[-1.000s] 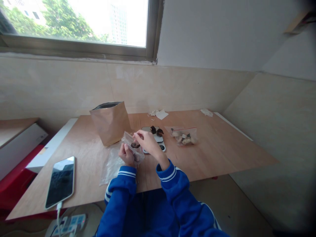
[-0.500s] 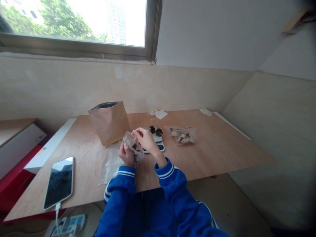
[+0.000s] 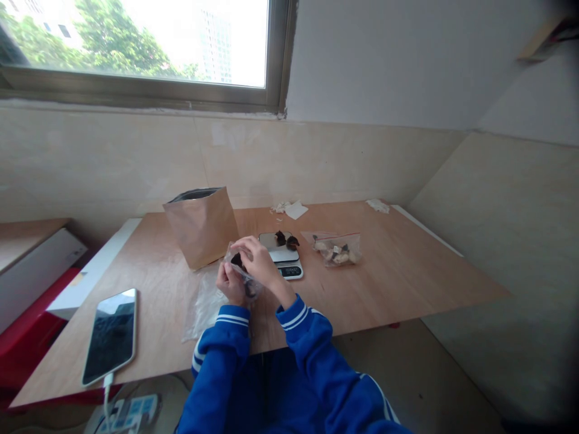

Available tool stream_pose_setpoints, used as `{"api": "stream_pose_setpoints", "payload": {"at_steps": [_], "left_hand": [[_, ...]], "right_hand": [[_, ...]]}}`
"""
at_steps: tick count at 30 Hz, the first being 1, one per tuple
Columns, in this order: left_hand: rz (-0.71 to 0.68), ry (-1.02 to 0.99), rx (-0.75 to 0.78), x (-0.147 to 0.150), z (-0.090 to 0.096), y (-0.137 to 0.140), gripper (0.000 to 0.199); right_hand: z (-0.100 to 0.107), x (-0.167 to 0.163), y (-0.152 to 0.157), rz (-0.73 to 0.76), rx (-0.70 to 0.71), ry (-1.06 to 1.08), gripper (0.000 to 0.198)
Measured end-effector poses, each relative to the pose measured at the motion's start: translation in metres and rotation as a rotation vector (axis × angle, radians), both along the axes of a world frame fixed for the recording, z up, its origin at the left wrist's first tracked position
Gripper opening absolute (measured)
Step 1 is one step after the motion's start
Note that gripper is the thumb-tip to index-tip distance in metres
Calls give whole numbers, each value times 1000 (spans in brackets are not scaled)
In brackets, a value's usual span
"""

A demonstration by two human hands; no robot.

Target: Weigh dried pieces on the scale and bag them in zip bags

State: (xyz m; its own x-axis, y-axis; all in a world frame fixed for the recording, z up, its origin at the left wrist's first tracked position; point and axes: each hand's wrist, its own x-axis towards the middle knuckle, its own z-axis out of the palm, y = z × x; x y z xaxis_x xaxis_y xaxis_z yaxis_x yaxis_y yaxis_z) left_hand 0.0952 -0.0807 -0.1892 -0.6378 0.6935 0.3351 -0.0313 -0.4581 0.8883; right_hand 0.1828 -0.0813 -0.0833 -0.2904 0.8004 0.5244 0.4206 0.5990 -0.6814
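Head view: both forearms, in blue sleeves with white cuff stripes, reach forward over the near edge of the pale wooden table (image 3: 389, 283) and meet just in front of the body. Left hand (image 3: 229, 281) is raised with fingers curled, gripping the lower part of a small clear plastic zip bag (image 3: 244, 274) that holds a few dark dried pieces. Right hand (image 3: 256, 259) arches over the bag from above, fingertips pinched narrow at its mouth and touching the plastic; whether a piece lies between them cannot be told. Beneath the hands, flat on the table, lies a stack of empty clear plastic bags (image 3: 205, 304). Just beyond the right hand stands a small digital kitchen scale (image 3: 283, 256) carrying two dark pieces (image 3: 287, 240) on its far edge. Right of the scale lies a second clear zip bag with a red seal strip (image 3: 335, 248), filled with pale and dark pieces. Beyond the left hand stands an open brown paper pouch (image 3: 202, 226), upright. Far left of the grip, a white smartphone (image 3: 111, 334) lies face up, cable attached.
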Motion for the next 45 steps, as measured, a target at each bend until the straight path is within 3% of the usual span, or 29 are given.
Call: {"api": "stream_pose_setpoints", "payload": {"at_steps": [4,7,10,15,20,26,33,37,45], "left_hand": [[30,-121,1,2,3,-1,45],[-24,6,-8,3,0,-2,45],[-47,83,-20,4,-4,-2,44],[-56,135,-45,3,-6,-1,43],[-70,173,-65,2,-7,-1,42],[-35,179,-94,2,-11,3,42],[-28,185,-86,2,-9,2,41],[-5,174,-84,3,-2,-1,41],[-23,157,-77,3,0,-2,44]], "right_hand": [[-18,23,26,-406,54,-160,28],[-44,49,48,-715,-87,-331,39],[-66,71,62,-823,-215,-408,52],[-77,87,71,-692,-146,-499,35],[-74,92,68,-685,-45,-430,28],[-37,74,43,-542,7,-116,26],[21,40,1,-87,-242,-161,29],[30,38,-6,-62,-262,-240,29],[27,37,-6,-6,-296,-274,45]]}}
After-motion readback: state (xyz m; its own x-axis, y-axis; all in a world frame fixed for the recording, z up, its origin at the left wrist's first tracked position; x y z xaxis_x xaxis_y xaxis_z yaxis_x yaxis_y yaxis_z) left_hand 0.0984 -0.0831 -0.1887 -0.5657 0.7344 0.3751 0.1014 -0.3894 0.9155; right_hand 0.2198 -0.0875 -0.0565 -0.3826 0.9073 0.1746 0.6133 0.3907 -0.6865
